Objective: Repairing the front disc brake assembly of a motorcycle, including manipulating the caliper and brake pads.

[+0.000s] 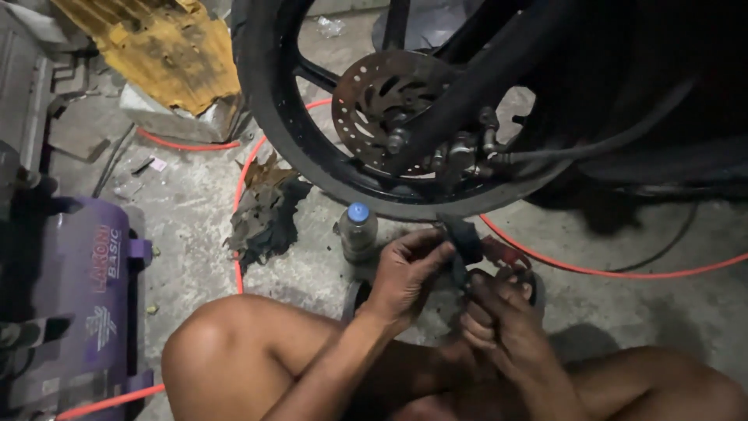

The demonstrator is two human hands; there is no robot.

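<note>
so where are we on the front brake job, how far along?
Done: not clear; the caliper sits at the brake disc, wheel on. In hand: both hands, left and right, work a small dark part below the tyre. What is left can't be told; the part is too dark to identify.

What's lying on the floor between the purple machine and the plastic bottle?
In the head view, a crumpled dark rag and a run of orange hose lie between the purple machine and the plastic bottle.
</note>
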